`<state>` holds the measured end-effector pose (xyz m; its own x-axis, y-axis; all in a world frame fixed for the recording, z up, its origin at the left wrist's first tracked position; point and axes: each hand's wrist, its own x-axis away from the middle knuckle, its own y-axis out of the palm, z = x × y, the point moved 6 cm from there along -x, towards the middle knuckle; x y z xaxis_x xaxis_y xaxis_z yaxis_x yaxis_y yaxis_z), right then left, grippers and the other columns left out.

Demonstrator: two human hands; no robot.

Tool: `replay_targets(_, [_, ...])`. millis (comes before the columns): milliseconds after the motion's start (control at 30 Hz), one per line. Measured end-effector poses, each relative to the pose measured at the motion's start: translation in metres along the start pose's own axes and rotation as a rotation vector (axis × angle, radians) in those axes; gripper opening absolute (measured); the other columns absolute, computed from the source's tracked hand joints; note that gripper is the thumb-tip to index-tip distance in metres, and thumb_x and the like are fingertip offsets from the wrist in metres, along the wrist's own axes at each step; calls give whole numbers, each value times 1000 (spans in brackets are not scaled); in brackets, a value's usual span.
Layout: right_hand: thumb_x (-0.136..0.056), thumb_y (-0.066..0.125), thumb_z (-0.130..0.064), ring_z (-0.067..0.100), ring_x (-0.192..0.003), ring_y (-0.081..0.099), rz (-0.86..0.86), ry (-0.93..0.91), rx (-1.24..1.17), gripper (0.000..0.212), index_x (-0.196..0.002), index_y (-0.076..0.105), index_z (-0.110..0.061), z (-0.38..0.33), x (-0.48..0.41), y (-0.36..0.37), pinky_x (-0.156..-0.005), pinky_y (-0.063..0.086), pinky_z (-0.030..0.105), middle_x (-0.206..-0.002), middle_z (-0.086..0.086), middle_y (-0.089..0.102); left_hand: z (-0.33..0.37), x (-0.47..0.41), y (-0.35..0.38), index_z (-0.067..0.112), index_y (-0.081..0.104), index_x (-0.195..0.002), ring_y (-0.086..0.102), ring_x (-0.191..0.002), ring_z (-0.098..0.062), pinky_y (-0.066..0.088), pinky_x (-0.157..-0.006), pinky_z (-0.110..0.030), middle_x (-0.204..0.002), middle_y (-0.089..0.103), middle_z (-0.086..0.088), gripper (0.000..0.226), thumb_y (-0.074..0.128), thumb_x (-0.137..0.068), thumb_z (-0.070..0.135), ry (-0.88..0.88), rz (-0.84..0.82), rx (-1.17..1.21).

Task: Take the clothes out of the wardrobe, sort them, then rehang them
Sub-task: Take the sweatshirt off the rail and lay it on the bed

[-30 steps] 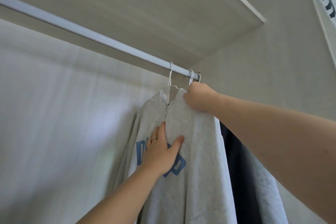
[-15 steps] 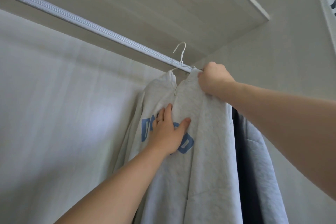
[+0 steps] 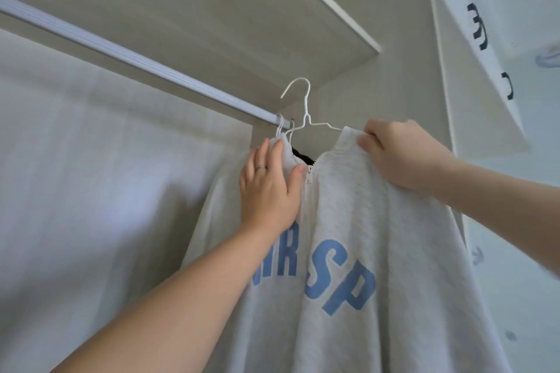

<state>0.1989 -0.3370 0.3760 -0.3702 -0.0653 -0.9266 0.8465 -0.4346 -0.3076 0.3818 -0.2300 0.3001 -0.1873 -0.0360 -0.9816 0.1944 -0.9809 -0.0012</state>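
From the head camera, the grey zip sweatshirt [image 3: 363, 221] with blue lettering hangs on a white wire hanger [image 3: 305, 115] whose hook is clear of the rail [image 3: 136, 59] and held just in front of it, so the garment is at the wardrobe's mouth and carried by the person; the right hand [image 3: 400, 154] is closed round the right side of the collar, fingers curled into the cloth, and probably clamps the hanger's arm beneath, though the wire there is hidden; the left hand [image 3: 269, 188] lies flat on the left of the collar, fingers straight and holding nothing, thumb beside the zip [image 3: 307, 206]. The step in hand looks like lifting this piece out, and it goes best if the right hand keeps cloth and wire together so the collar does not slide off, the left steadies the other shoulder, and the free hook is drawn out level, well away from the neighbouring hooks. As for the wardrobe [image 3: 91, 160], its shelf [image 3: 227, 9] runs above the rail; two more hanger hooks [image 3: 280, 126] sit on the rail at its right end, touching or nearly so, and a dark garment [image 3: 301, 156] shows through the open collar behind; how many pieces remain cannot be told. At far right a white panel [image 3: 472, 100] with dark marks leans in.
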Motion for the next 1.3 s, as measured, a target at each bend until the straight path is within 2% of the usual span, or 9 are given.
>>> replay_targets(100, [-100,42,-36,39,-81,57,6,-18,80,25,-86,51,-18,35,30,-38,-66,45,41,-83,18,62,43,7,7,20,42,-147,35,-140,-24,24,-116,-41,-151,44,-1,50,46,-101,41,68,25,37])
replay_targets(200, [-98,37,-43,35,-71,52,10,-3,80,28,-87,49,-21,66,62,-78,-63,48,43,-73,11,55,82,12,17,19,49,-140,46,-127,-28,28,-109,-42,-138,56,-5,42,46,-102,37,86,25,52])
replay_targets(300, [-94,31,-51,33,-71,50,12,47,167,28,-86,46,-28,114,102,-129,-61,44,39,-70,6,51,145,22,33,19,56,-132,53,-115,-30,32,-98,-42,-126,60,-6,35,41,-104,34,90,-4,101])
replay_targets(500, [-96,34,-50,30,-67,44,-19,144,374,28,-90,48,-26,210,186,-230,-59,38,36,-70,7,52,289,58,74,10,67,-104,59,-93,-35,41,-80,-43,-100,64,-10,29,43,-101,25,177,-20,349])
replay_targets(767, [-96,35,-50,30,-69,48,-155,300,576,26,-91,46,-28,305,310,-347,-63,46,40,-66,-3,45,464,146,163,10,66,-104,57,-94,-30,35,-82,-38,-103,63,-7,24,44,-103,20,160,-141,630])
replay_targets(867, [-96,36,-49,30,-67,49,-206,379,613,25,-90,46,-27,335,363,-376,-60,43,38,-64,-8,44,522,190,197,9,65,-103,56,-94,-28,33,-84,-38,-102,61,-7,25,42,-104,19,161,-222,698])
replay_targets(1000, [-99,40,-45,28,-64,47,-265,519,651,22,-87,46,-27,370,438,-399,-55,34,34,-64,-5,46,593,255,244,9,61,-100,55,-91,-28,36,-83,-39,-101,60,-8,24,39,-103,17,169,-341,786])
replay_targets(1167, [-100,42,-39,19,-59,53,-323,742,658,24,-85,52,-24,407,532,-414,-51,40,30,-66,-1,55,672,345,300,2,58,-103,54,-92,-36,34,-83,-40,-103,58,-16,22,40,-103,16,163,-471,897])
replay_targets(1300, [-99,43,-41,16,-60,52,-377,893,724,24,-87,53,-24,446,602,-428,-50,35,28,-65,-4,55,740,408,346,2,57,-102,53,-94,-38,36,-82,-42,-105,58,-18,23,41,-104,19,183,-543,961])
